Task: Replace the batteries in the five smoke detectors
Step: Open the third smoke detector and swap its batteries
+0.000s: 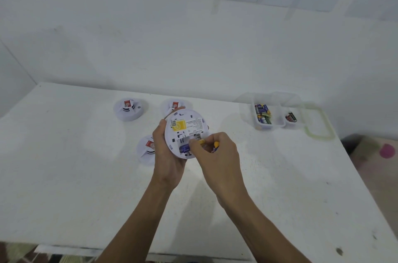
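My left hand (pixel 167 155) holds a round white smoke detector (pixel 183 127) tilted up, its back with a yellow label facing me. The battery bay is uncovered and a blue battery (pixel 184 148) lies in it. My right hand (pixel 215 155) pinches a yellow-tipped battery (pixel 202 141) at the bay's right side, and another battery shows under its fingers. Three other white detectors rest on the table: one far left (pixel 130 109), one behind the held unit (pixel 174 105), one beside my left wrist (pixel 146 148).
A clear plastic tub (pixel 269 125) holding several batteries stands at the back right, with a smaller tub (pixel 291 118) beside it and a green-rimmed lid (pixel 318 122) further right. The white table (pixel 86 187) meets a white wall behind. Its right edge drops to the floor.
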A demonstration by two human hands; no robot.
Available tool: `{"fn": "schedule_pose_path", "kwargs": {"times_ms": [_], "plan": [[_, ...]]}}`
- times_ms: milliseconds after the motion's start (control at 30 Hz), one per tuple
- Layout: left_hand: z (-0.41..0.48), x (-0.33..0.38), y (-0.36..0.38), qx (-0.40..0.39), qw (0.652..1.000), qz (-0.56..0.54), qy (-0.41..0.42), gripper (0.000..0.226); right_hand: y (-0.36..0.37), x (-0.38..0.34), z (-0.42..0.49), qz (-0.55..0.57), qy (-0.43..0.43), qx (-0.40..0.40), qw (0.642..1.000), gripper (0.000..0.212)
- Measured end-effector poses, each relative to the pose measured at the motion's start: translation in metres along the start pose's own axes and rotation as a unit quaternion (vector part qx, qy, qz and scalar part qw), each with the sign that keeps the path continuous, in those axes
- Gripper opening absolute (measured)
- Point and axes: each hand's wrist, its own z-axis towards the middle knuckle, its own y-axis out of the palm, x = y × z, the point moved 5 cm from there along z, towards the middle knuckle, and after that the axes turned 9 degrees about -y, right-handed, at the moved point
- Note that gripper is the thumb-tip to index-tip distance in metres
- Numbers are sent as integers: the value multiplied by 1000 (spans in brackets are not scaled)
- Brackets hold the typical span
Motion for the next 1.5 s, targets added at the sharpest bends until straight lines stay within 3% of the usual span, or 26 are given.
{"fn": "schedule_pose_path", "kwargs": {"times_ms": [400,667,867,1167,1367,1500], "plan": [[5,-7,11,-9,999,39,12,49,-14,4,7,32,-53,60,996,18],[23,-25,41,-48,999,-2,-9,44,-69,9,36,78,-85,68,991,15],[33,-45,68,-81,996,-5,-35,56,-136,30,75,40,-85,78,992,13],[59,-89,101,-40,996,-16,-76,53,-232,98,189,-72,-46,54,995,11],[78,-113,113,11,997,-22,-75,67,-250,159,265,-146,17,12,989,13],[87,-129,117,29,997,-12,-77,60,-239,190,299,-195,25,-28,980,11]]}}
